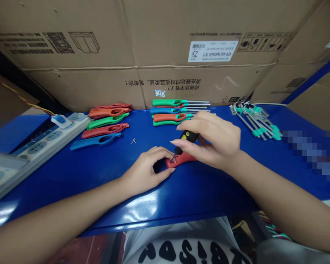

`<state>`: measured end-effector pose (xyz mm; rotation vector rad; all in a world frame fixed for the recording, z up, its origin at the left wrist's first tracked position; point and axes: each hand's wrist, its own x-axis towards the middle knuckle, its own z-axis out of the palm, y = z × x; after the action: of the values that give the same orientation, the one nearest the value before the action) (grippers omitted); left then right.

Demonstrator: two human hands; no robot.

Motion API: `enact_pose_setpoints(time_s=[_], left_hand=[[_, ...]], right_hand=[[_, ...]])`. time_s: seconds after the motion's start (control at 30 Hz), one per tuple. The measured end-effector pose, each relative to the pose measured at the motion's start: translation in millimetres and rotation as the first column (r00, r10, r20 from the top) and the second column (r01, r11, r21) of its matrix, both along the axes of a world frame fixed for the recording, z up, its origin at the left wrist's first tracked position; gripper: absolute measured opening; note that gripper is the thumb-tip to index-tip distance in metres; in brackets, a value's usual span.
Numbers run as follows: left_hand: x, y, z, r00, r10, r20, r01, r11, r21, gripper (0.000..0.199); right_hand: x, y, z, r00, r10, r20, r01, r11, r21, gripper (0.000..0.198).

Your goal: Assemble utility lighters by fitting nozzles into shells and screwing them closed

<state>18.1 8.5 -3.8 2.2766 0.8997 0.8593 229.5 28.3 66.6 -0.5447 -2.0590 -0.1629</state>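
A red lighter handle (184, 158) lies on the blue table in front of me, its right part hidden behind my right hand. My left hand (151, 167) pinches its left end between thumb and fingers. In my right hand (213, 137) is a black and yellow screwdriver (190, 136), tilted, its thin shaft pointing down at the handle's left end. The exact contact of the tip is too small to make out. A few small screws (133, 140) lie on the table left of the handle.
Coloured lighter casings (106, 126) lie at the back left, beside a white power strip (52, 141). Lighters with metal tubes (172, 110) are stacked at the back middle, metal tubes with teal parts (260, 123) at the back right. A cardboard wall (99, 86) stands behind.
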Motion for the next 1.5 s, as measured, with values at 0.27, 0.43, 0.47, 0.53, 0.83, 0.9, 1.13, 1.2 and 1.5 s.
enact_pose_setpoints(time_s=[0.27, 0.43, 0.47, 0.53, 0.83, 0.9, 1.13, 1.2, 1.5], left_hand=[[0.3, -0.4, 2.4, 1.000, 0.003, 0.002, -0.003, 1.000, -0.022, 0.011], [0.3, -0.6, 1.5, 1.000, 0.013, -0.005, -0.013, 1.000, 0.004, 0.015], [0.5, -0.7, 1.7, 1.000, 0.015, -0.005, -0.015, 1.000, 0.004, 0.015], [0.7, -0.8, 2.1, 1.000, 0.015, -0.002, -0.015, 1.000, 0.006, 0.014], [-0.3, 0.1, 0.7, 1.000, 0.004, 0.005, -0.004, 1.000, 0.018, 0.014], [0.2, 0.0, 1.4, 1.000, 0.006, 0.003, -0.006, 1.000, -0.002, 0.014], [0.2, -0.1, 1.3, 1.000, 0.003, 0.006, -0.003, 1.000, -0.015, 0.013], [0.0, 0.1, 0.6, 1.000, 0.003, 0.008, -0.003, 1.000, -0.001, 0.014], [0.5, -0.1, 2.7, 1.000, -0.002, 0.013, 0.002, 1.000, -0.018, 0.011]], right_hand=[[1.2, 3.1, 3.7, 0.981, 0.190, -0.041, -0.191, 0.909, -0.371, 0.031], [3.7, 2.9, 0.3, 0.998, 0.051, 0.049, -0.047, 0.996, -0.076, 0.026], [3.1, 1.6, 0.3, 0.997, 0.056, 0.062, -0.050, 0.993, -0.105, 0.030], [1.6, -0.6, 1.6, 0.994, 0.099, 0.052, -0.084, 0.967, -0.241, 0.038], [1.9, 3.8, 0.6, 0.999, 0.029, 0.028, -0.026, 0.996, -0.090, 0.023], [-0.8, 2.2, -1.6, 0.999, 0.024, 0.025, -0.019, 0.981, -0.195, 0.032], [-5.7, 2.1, -4.0, 0.993, 0.056, -0.108, -0.092, 0.927, -0.364, 0.027], [-4.0, 1.4, -3.2, 0.997, 0.020, -0.077, -0.036, 0.976, -0.215, 0.023], [-8.7, 1.1, -4.7, 0.966, 0.185, -0.179, -0.255, 0.788, -0.560, 0.035]])
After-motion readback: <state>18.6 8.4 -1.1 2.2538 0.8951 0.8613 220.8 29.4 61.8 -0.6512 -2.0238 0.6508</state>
